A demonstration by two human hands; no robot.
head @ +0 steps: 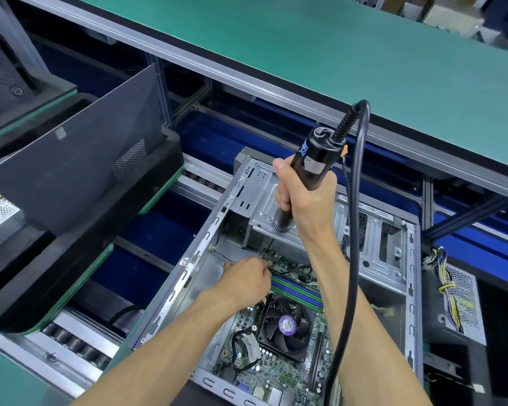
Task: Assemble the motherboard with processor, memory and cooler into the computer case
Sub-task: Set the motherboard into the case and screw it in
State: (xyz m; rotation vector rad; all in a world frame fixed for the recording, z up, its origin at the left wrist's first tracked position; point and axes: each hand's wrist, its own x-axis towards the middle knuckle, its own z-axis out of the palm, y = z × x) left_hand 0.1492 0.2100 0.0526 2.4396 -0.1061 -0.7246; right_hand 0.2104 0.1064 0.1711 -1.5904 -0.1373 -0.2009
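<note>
An open grey computer case lies on its side before me. Inside it sits the green motherboard with a black cooler fan and green and blue memory slots. My right hand grips a black electric screwdriver held upright, its bit pointing down at the board's far corner. My left hand rests on the case floor at that corner, fingertips pinched at the board's edge beside the bit; whatever they hold is hidden.
A black cable loops from the screwdriver down across the case. A dark side panel leans on black trays at left. A power supply with yellow wires lies to the right. A green bench top runs behind.
</note>
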